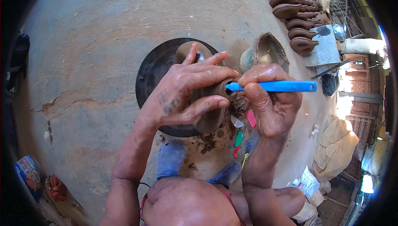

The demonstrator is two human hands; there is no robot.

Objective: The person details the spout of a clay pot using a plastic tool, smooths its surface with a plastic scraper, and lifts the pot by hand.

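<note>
A brown wet clay piece point(210, 120) stands on a round black disc point(151, 70). Across its top and side rests my left hand point(195, 87), thumb and fingers spread around a short clay neck with a dark opening. In my right hand point(271, 97) is a blue toothbrush-like handle point(290, 86), pinched between thumb and fingers. Its left tip meets the opening of the neck; how far it reaches inside is hidden.
Beside the disc stands a worn pot point(248, 58) with a wet inside. Small coloured scraps, one green point(239, 138), lie below it. Rows of brown clay pieces point(286, 11) and a pale block point(325, 45) are at upper right. Blue footwear point(171, 155) shows below.
</note>
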